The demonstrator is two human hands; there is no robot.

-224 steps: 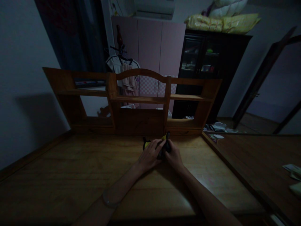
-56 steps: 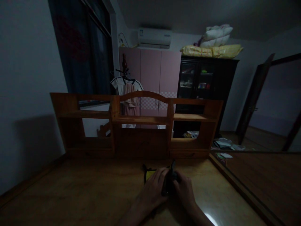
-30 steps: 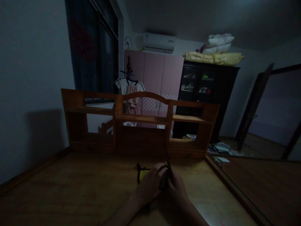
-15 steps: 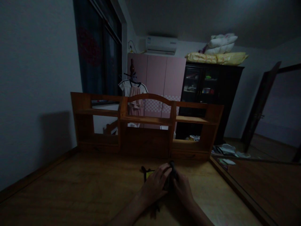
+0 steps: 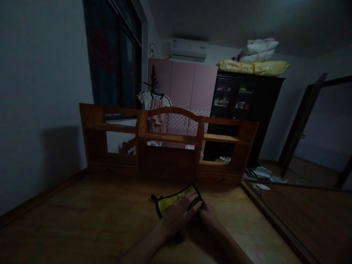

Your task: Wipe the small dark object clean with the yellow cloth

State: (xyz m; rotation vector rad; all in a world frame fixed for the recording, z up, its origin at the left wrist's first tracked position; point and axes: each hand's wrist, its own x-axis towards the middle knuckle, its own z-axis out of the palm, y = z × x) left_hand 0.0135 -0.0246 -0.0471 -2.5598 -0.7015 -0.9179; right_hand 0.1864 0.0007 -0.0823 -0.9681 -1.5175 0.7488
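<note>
A yellow cloth item with black edging (image 5: 172,201) lies on the wooden desk (image 5: 90,220), just in front of the desk shelf. My left hand (image 5: 180,216) rests on its right part with the fingers bent over it. Touching the left hand, my right hand (image 5: 208,217) is closed around a dark part of the item that is mostly hidden. The room is dim.
A wooden desk shelf (image 5: 167,146) stands along the desk's far edge. Behind it are a pink wardrobe (image 5: 184,95), hanging clothes (image 5: 154,110) and a dark cabinet (image 5: 242,110) with bedding on top. A raised wooden ledge (image 5: 272,223) borders the desk on the right.
The yellow cloth item shows more and lies flatter to the left of my hands. My hands stay together on it. The view has shifted slightly.
</note>
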